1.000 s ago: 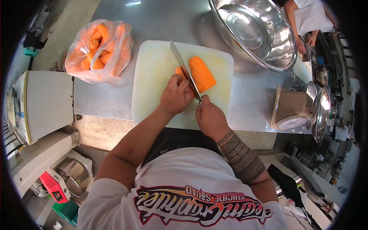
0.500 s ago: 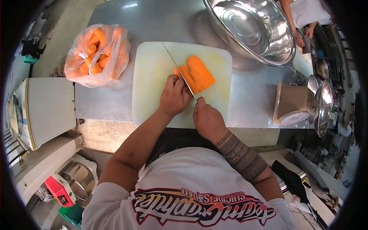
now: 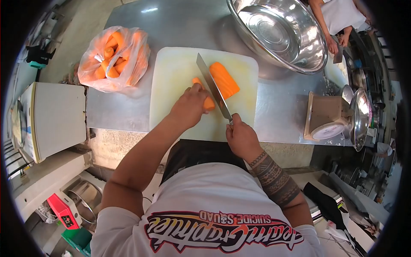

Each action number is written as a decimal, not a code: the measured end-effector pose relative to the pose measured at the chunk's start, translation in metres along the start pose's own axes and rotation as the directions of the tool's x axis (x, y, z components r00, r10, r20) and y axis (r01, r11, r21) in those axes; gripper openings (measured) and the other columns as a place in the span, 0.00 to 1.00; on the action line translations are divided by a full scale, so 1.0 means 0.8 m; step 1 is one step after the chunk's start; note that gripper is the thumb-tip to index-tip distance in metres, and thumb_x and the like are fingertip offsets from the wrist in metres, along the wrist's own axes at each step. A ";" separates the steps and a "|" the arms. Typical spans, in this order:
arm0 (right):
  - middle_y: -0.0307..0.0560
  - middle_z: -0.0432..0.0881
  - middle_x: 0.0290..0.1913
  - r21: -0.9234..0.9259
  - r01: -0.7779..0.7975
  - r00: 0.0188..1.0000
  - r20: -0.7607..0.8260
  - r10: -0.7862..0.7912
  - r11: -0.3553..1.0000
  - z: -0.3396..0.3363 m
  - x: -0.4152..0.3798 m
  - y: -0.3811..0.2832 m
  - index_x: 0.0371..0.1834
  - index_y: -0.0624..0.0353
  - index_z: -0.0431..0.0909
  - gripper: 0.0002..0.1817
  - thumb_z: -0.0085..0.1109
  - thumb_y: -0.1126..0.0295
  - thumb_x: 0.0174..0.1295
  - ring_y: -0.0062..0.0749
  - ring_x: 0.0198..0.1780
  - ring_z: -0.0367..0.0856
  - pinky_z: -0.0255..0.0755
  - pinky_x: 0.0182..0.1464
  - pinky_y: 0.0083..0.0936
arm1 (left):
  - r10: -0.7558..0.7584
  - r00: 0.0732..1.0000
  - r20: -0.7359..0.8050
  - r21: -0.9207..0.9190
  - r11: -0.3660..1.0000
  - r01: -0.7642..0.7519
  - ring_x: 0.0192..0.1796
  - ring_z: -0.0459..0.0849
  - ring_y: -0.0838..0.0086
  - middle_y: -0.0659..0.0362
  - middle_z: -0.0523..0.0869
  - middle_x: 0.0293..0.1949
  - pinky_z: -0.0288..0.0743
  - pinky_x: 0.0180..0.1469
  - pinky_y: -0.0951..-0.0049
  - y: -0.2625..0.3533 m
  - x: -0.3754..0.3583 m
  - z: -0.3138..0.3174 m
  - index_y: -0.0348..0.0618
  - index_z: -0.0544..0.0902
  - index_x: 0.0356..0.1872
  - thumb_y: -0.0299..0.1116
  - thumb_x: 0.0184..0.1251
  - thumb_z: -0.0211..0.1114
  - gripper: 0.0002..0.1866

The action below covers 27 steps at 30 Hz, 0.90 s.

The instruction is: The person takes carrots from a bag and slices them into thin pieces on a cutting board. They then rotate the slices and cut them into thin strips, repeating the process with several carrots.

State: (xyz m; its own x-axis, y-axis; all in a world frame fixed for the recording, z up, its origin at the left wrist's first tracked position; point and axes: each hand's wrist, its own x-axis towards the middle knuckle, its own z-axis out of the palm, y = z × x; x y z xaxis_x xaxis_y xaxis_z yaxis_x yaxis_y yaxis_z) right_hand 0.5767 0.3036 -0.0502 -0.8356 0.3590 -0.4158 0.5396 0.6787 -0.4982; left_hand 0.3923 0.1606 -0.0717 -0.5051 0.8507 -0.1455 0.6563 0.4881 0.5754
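On the white cutting board (image 3: pixel 171 73), my left hand (image 3: pixel 188 105) has its fingers closed over a carrot piece (image 3: pixel 209 103), whose ends show past the fingers. My right hand (image 3: pixel 242 136) grips the handle of a kitchen knife (image 3: pixel 211 82). The long blade points away from me and slants to the left, between the held piece and a group of cut carrot slices (image 3: pixel 224 80). Those slices lie close together on the board, just right of the blade. My left hand hides much of the carrot under it.
A clear plastic bag of carrots (image 3: pixel 112 60) stands left of the board on the metal table (image 3: pixel 117 113). A large steel basin (image 3: pixel 274 30) sits at the back right, a scale (image 3: pixel 327 115) at the right. Beyond it, another person's hands (image 3: pixel 338 40) hold a blade.
The knife has moved right, off the carrot, and its blade now shows more of its face. My left hand has shifted slightly left with its carrot piece, widening the gap to the other slices.
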 end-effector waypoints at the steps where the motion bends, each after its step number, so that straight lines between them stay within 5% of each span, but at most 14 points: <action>1: 0.68 0.87 0.36 -0.007 0.017 1.000 -0.011 -0.017 1.000 -0.001 -0.002 0.000 0.50 0.63 0.69 0.11 0.56 0.67 0.76 0.67 0.40 0.88 0.81 0.45 0.57 | -0.014 1.000 0.027 -0.001 1.000 0.014 0.62 0.83 0.50 0.47 0.80 0.59 0.82 0.64 0.55 -0.001 0.004 -0.003 0.35 0.83 0.57 0.30 0.59 0.82 0.26; 9: 0.66 0.86 0.33 0.009 0.002 0.992 0.126 -0.003 1.000 -0.064 -0.070 -0.024 0.49 0.65 0.68 0.12 0.58 0.68 0.75 0.66 0.37 0.87 0.82 0.42 0.56 | -0.032 0.999 0.016 -0.033 0.999 0.033 0.62 0.83 0.50 0.48 0.81 0.56 0.81 0.65 0.54 -0.007 0.012 0.000 0.35 0.83 0.59 0.27 0.56 0.81 0.28; 18: 0.65 0.85 0.31 -0.117 0.086 0.996 -0.021 -0.089 0.989 0.011 0.022 -0.025 0.47 0.64 0.68 0.09 0.54 0.69 0.76 0.64 0.36 0.88 0.82 0.40 0.54 | -0.031 0.999 0.028 -0.102 0.994 0.033 0.63 0.83 0.49 0.48 0.82 0.56 0.80 0.64 0.53 -0.015 0.009 -0.002 0.35 0.83 0.57 0.27 0.56 0.81 0.26; 27: 0.64 0.85 0.31 -0.047 0.026 0.993 0.113 -0.021 0.999 -0.059 -0.050 -0.045 0.47 0.63 0.68 0.09 0.54 0.69 0.76 0.65 0.35 0.88 0.82 0.41 0.56 | -0.026 0.999 0.029 -0.102 0.994 0.029 0.63 0.82 0.47 0.47 0.82 0.56 0.80 0.64 0.52 -0.018 0.013 0.001 0.34 0.81 0.56 0.29 0.56 0.82 0.27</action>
State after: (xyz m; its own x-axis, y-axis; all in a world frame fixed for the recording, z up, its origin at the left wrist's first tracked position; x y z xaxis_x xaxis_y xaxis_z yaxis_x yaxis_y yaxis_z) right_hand 0.5854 0.2949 0.0203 -0.8296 0.2699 -0.4888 0.5119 0.7173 -0.4727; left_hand 0.3784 0.1628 -0.0822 -0.5055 0.8430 -0.1838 0.5808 0.4900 0.6501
